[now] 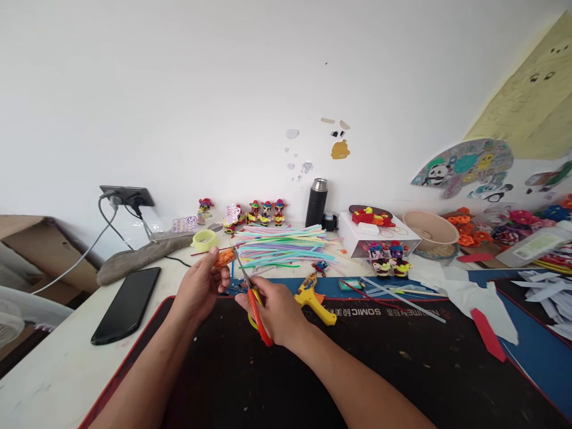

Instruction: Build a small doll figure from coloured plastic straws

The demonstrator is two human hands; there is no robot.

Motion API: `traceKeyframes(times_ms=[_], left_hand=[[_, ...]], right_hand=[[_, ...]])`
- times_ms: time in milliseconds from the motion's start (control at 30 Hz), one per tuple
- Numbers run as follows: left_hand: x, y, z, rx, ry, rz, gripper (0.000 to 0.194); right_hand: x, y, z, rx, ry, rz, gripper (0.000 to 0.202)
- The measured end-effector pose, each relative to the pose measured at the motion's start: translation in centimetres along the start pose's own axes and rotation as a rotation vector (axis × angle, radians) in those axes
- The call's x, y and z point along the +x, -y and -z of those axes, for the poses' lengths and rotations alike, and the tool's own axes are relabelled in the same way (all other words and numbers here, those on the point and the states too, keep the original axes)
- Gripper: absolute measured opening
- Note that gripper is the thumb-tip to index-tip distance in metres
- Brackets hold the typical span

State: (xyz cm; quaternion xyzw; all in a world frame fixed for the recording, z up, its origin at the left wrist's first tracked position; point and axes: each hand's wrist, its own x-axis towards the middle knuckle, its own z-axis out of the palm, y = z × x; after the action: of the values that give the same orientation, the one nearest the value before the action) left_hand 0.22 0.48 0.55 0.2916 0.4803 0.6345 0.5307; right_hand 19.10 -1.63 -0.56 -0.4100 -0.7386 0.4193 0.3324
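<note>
Pinching orange piece (224, 257) in left hand (199, 286), left of yellow glue gun (315, 302). Gripping red-handled scissors (260, 319) in right hand (280, 307), just left of glue gun, with spread blades near orange piece. Also on desk (53, 366): pipe cleaners (279, 245) behind glue gun, 2 figurines (379, 266) right of it, phone (127, 307) far left.

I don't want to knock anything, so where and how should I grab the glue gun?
Take the glue gun by its yellow handle, probably best from the near right. The handle slants out over the black mat toward you, while the pipe cleaners lie beyond the gun's far end. Your right hand is nearest, but it holds the scissors.
</note>
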Motion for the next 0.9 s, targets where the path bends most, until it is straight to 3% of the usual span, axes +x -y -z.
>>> traceKeyframes(times_ms=[333,600,900], left_hand=[[-0.35,-0.13,-0.12,0.144,0.054,-0.128,0.061],[-0.78,-0.32,-0.15,0.308,0.078,-0.348,0.037],[-0.98,-0.82,-0.04,0.375,0.062,-0.379,0.036]], right_hand=[[0.21,-0.34,-0.12,-0.006,-0.035,-0.039,0.024],[0.06,0.31,-0.08,0.011,-0.017,-0.053,0.025],[-0.06,-0.20,-0.06,0.145,0.065,-0.022,0.039]])
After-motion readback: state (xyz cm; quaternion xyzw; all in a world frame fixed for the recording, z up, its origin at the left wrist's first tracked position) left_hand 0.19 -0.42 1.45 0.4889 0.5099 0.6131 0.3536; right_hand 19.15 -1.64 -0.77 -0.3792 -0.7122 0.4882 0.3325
